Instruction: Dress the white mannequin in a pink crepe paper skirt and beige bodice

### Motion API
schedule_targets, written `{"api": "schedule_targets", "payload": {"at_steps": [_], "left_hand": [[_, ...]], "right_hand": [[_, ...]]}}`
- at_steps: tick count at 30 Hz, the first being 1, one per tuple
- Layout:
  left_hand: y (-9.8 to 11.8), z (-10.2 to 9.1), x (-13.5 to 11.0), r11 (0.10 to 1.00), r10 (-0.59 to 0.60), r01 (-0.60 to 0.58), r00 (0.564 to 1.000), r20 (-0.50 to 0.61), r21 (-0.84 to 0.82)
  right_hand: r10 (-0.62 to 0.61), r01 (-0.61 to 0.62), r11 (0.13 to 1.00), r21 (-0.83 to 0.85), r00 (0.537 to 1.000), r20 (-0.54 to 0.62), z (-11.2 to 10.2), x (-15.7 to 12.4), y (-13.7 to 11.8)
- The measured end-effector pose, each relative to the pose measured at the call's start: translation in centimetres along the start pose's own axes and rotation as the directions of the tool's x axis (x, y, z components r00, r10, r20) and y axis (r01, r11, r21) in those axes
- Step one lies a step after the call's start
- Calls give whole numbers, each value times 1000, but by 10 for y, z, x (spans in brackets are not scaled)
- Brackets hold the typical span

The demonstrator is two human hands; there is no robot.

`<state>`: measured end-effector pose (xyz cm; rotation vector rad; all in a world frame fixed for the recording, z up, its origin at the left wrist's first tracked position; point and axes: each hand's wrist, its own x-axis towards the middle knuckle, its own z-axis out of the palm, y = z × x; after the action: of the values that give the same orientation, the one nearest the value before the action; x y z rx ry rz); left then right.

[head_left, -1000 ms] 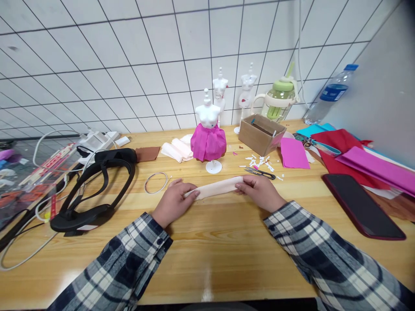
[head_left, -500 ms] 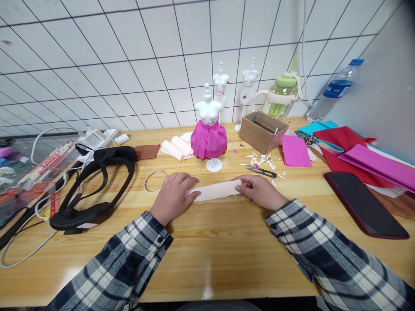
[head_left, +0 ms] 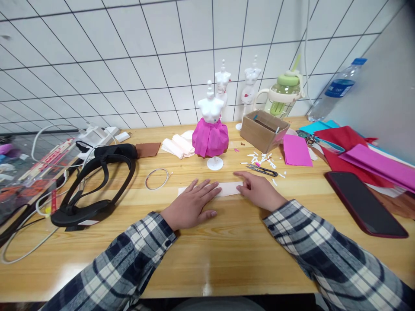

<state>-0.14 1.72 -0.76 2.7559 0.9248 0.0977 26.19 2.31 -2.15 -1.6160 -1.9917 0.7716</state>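
Observation:
A narrow pale pink strip (head_left: 228,189), thin like paper or cloth, lies across the wooden table in front of me. My left hand (head_left: 194,203) rests flat over its left and middle part, fingers spread. At the strip's right end is my right hand (head_left: 259,190), thumb on the end and index finger stretched out past the far edge; its other fingers are curled and partly hidden. Behind the strip stands a small white dress form (head_left: 210,108) wearing a puffy magenta skirt (head_left: 210,137). Thread snips (head_left: 262,170) lie just beyond my right hand.
White scraps (head_left: 264,159), a magenta sheet (head_left: 296,150) and a cardboard box (head_left: 264,129) sit back right. A phone (head_left: 365,203) lies at right. Left are a wire ring (head_left: 157,179) and a black headset strap (head_left: 97,185). Pale folded pieces (head_left: 178,144) lie behind.
My left hand has moved from beside the strip's left end to lie flat over it. My right index finger has straightened away from the thumb. The strip now lies flatter on the table.

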Motion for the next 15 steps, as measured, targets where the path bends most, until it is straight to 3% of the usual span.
{"api": "schedule_targets", "payload": {"at_steps": [8, 12, 15], "left_hand": [[4, -3, -2, 1000, 21, -21, 1000, 5, 23], [5, -3, -2, 999, 10, -11, 999, 47, 31], [5, -2, -1, 1000, 14, -16, 998, 65, 23]], "right_hand": [[-59, 54, 974, -219, 998, -13, -4, -2, -1], [-250, 191, 886, -423, 964, -88, 3, -14, -21], [-383, 338, 809, -481, 924, 5, 17, -24, -34]]}}
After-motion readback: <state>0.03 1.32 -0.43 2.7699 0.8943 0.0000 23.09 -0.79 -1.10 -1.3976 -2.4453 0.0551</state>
